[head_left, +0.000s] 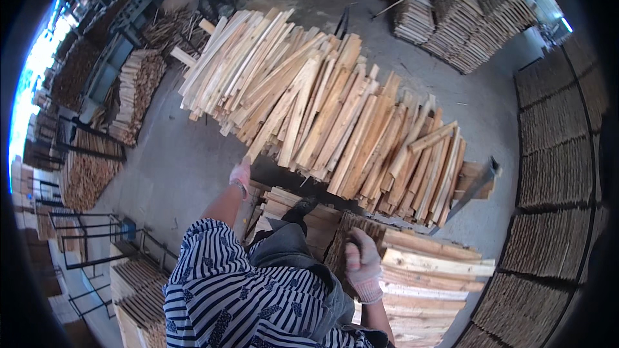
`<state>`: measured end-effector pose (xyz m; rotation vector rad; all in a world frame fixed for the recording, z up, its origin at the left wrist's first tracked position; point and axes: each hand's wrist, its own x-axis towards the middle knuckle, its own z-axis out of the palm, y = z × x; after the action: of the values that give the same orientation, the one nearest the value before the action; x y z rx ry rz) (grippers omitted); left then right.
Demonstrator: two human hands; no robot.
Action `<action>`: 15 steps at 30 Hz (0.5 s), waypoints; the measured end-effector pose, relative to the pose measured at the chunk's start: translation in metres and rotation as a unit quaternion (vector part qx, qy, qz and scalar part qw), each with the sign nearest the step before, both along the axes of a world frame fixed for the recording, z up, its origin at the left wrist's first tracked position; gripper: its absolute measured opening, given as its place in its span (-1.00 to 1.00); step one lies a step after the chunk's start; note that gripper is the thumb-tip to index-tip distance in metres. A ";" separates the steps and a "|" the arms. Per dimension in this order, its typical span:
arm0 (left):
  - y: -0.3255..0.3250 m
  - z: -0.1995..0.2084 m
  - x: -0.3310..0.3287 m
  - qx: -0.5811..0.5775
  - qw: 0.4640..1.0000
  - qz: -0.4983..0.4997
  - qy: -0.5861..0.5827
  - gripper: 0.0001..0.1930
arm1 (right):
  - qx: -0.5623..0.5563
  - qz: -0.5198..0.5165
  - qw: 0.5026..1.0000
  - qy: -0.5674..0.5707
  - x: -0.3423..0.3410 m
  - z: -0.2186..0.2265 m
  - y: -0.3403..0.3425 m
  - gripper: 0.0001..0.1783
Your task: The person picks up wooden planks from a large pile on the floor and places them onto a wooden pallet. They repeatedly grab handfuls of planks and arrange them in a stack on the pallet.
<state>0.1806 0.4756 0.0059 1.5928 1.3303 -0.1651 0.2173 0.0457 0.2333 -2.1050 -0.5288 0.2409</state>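
Observation:
My left hand (240,175), in a pale pinkish work glove, reaches forward to the near edge of a big pile of loose wooden boards (342,135). Its fingers are closed on the near end of one wooden board (274,124), which slants away up the pile. My right hand (363,261), gloved too, is held by my right side, fingers curled in, and I see nothing in it. Beside and below it lies a neat stack of boards (429,270), laid side by side. More boards (284,201) lie in front of my body, partly hidden by my apron.
A dark metal bar (474,187) stands up at the pile's right end. Tall stacks of wood strips (548,174) line the right side, with further stacks (461,22) at the back. Metal frames (97,232) and wood stacks (138,296) are on my left. Grey concrete floor (161,154) surrounds the pile.

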 end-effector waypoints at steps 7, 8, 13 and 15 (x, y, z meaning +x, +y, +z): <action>0.140 -0.068 -0.008 -0.056 0.955 0.118 -0.267 -0.23 | -0.034 0.050 0.953 0.296 0.060 -0.044 0.093 -0.58; 0.127 -0.039 0.040 -0.278 0.828 0.225 -0.432 -0.27 | -0.078 0.028 0.946 0.312 0.068 -0.053 0.097 -0.56; 0.141 -0.100 0.067 -0.241 0.880 0.311 -0.267 -0.25 | -0.096 -0.022 0.939 0.330 0.108 -0.090 0.122 -0.60; 0.152 -0.134 0.067 -0.245 0.894 0.270 -0.261 -0.25 | -0.118 -0.007 0.936 0.332 0.126 -0.091 0.136 -0.57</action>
<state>0.2474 0.6273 -0.1279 0.7258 1.1312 0.2440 0.3429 0.1821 0.1421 -2.0827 -0.0774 1.0048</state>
